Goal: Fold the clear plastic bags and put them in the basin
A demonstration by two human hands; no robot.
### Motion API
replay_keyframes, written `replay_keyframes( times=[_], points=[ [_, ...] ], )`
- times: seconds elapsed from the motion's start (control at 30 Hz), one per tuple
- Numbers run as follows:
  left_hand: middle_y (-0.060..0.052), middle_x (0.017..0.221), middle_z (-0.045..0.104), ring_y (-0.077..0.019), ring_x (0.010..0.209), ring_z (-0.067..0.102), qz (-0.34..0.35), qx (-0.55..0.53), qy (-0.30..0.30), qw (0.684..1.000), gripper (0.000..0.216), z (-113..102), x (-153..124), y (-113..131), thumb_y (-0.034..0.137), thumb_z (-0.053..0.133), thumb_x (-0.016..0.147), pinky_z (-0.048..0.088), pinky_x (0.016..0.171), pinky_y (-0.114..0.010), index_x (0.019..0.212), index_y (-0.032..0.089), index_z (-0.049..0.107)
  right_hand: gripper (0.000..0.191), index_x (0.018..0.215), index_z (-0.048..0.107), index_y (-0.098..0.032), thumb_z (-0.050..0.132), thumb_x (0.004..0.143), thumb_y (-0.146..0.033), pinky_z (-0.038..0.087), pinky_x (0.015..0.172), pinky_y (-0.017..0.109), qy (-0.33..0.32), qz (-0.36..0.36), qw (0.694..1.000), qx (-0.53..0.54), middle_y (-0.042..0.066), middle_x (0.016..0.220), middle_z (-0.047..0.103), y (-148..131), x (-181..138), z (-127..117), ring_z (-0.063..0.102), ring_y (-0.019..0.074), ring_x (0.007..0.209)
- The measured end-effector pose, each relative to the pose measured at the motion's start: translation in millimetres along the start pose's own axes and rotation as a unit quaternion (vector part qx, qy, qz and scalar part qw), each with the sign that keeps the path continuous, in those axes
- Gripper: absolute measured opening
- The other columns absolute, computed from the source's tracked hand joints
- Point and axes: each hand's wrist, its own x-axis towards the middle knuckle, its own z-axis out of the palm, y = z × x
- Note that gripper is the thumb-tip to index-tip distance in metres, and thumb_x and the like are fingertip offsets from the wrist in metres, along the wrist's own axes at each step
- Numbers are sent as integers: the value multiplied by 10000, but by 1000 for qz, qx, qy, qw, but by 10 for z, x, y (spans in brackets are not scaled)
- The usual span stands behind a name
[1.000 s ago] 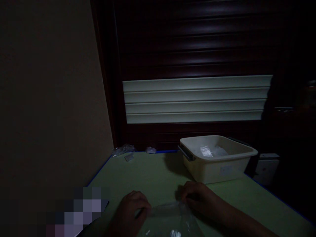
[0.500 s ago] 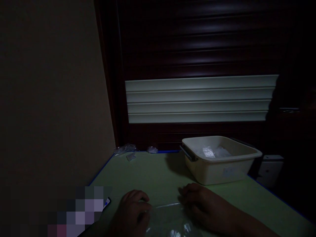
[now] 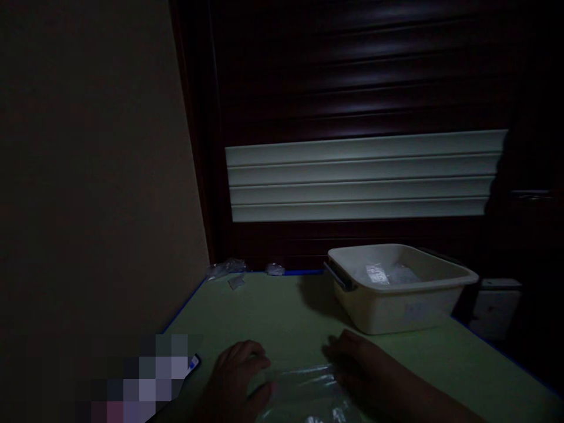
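A clear plastic bag [image 3: 304,385] lies flat on the table between my two hands, its lower part running out of the frame. My left hand [image 3: 240,373] is at the bag's left edge, thumb and forefinger apart, with the thumb touching the film. On the other side, my right hand [image 3: 363,367] is closed, its curled fingers at the bag's upper right edge. Its fingertips are dark and partly hidden. Shiny reflections show on the bag near the bottom.
A cream plastic tub [image 3: 405,305] with dark handles stands at the back right of the green table [image 3: 264,311], holding clear plastic packets [image 3: 379,273]. Crumpled clear wrappers [image 3: 227,268] lie along the back edge. A phone-like object [image 3: 192,365] lies at left, partly covered by blurred blocks.
My left thumb has moved away from the forefinger, widening the gap. The bag's top edge shows more wrinkles and shine. The view has shifted slightly.
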Motion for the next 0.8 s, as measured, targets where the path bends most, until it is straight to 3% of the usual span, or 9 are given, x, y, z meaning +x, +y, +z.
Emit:
replay_keyframes(
  times=[0.23,0.37,0.5,0.63,0.8],
  points=[
    [-30,945,655,-224,920,601,20,-52,13,998,212,-4,33,54,100,585,679,446,827,-332,843,226,632,106,720,550,-169,536,646,-94,397,601,228,-4,48,989,142,-1,732,568,42,30,71,531,141,680],
    [-41,984,657,-225,957,596,-28,-110,41,993,191,-3,43,73,190,582,745,441,858,-316,927,231,623,113,678,501,-181,504,629,-79,349,546,216,-1,74,979,190,-24,644,527,-16,54,31,484,123,607],
    [-46,943,651,-235,931,595,-52,-159,6,986,209,-14,54,88,210,618,705,432,861,-322,913,207,629,81,667,451,-196,515,666,-146,317,512,217,25,71,970,232,-33,612,470,-73,64,-7,424,116,569],
    [-45,933,639,-234,897,588,-35,-177,-62,982,333,-41,78,108,184,690,610,438,817,-302,939,192,635,96,680,456,-197,541,713,-229,336,538,236,42,61,965,251,-14,644,485,-93,66,25,435,133,602],
    [-28,838,635,-191,800,592,-40,-158,-73,984,230,-36,105,104,106,547,658,435,754,-260,858,180,635,131,757,491,-189,590,735,-273,358,572,245,55,54,956,282,-8,699,511,-66,82,74,464,135,636]
  ],
)
